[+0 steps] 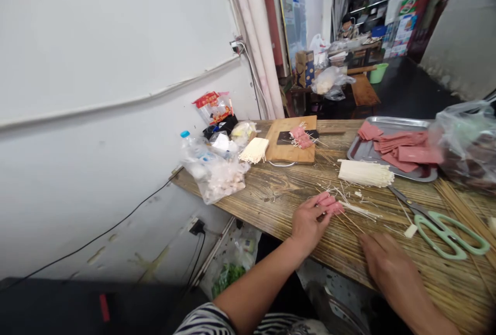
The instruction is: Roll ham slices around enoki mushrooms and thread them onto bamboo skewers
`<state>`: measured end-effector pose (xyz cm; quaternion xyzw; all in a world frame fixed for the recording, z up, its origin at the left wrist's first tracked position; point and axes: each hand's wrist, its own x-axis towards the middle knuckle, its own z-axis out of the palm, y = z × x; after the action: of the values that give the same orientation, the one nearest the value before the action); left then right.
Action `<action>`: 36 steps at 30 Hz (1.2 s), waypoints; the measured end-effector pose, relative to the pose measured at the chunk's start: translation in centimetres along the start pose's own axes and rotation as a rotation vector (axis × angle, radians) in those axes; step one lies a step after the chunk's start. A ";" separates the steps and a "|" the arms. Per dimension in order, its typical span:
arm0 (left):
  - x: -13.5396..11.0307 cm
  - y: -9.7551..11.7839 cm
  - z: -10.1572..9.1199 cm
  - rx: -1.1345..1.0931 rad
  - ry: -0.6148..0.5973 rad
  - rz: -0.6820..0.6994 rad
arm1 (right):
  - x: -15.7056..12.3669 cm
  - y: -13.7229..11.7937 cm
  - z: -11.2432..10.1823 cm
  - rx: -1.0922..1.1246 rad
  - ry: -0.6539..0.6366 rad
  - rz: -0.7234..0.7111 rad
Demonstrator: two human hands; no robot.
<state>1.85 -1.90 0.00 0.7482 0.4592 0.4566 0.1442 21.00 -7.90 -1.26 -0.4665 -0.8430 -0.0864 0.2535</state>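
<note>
Left hand (309, 221) pinches the pink rolls (330, 203); right hand (391, 258) grips the skewer (352, 223). Judgement: steady lightly without squashing; feed straight through their centres, slowly.

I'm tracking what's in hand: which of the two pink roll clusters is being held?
The nearer cluster, pinched in the left hand; the farther cluster lies untouched over a dark blade on the cutting board.

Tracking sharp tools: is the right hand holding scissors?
No, the green-handled scissors lie on the wooden table, apart from the right hand.
</note>
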 end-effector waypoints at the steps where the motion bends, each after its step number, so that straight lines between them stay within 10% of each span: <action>1: 0.0 0.0 0.0 -0.008 0.002 -0.002 | 0.0 0.1 0.1 -0.002 0.004 -0.007; 36: 0.0 0.2 -0.2 -0.060 -0.022 -0.031 | 1.4 1.6 2.2 -0.019 0.018 -0.097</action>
<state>1.78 -2.04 0.28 0.7415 0.4550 0.4595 0.1788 20.97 -5.10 -2.56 -0.4266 -0.8615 -0.1108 0.2521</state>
